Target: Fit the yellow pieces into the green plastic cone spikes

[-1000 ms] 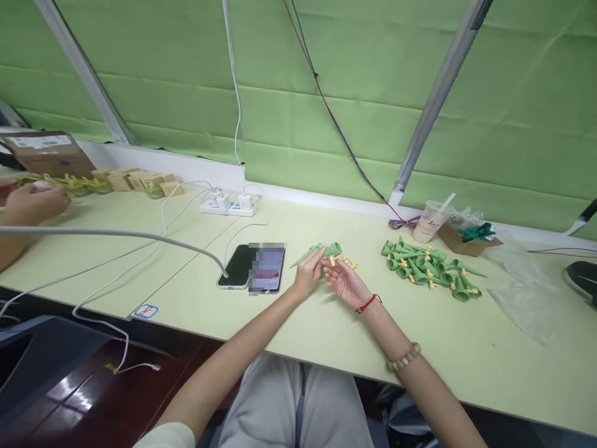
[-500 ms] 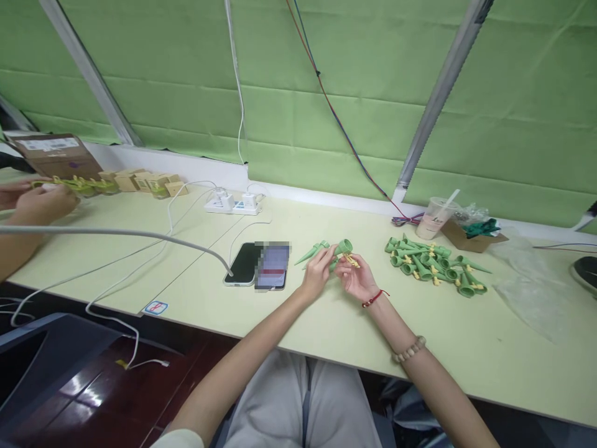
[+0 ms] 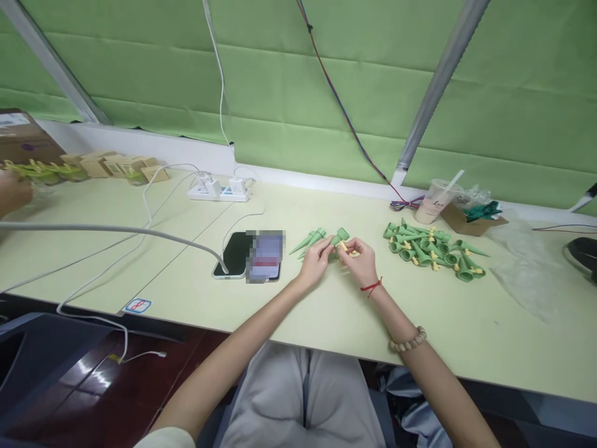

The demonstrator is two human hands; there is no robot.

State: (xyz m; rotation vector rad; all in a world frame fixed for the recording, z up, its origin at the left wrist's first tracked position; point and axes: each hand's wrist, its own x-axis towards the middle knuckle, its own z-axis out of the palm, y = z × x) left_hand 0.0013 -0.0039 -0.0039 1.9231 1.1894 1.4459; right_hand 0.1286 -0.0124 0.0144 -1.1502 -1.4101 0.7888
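Left hand [image 3: 316, 261] pinches green cone [image 3: 336, 239] over table [image 3: 326, 311], mid-scene; right hand [image 3: 360, 260] pinches yellow clip [image 3: 351, 251] at its mouth. Best: steady cone, align clip squarely, press gently. Pile [image 3: 431, 255] right.

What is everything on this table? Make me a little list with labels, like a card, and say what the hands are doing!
Left hand: left hand grips a green plastic cone spike
Right hand: right hand pinches a small yellow plastic piece at the cone
Beside hands: loose green cones on the pale green table
Right pile: heap of green cones with yellow pieces
Phones: two smartphones, one on a grey cable
Drink: clear plastic cup with straw
Far left: another person's hand
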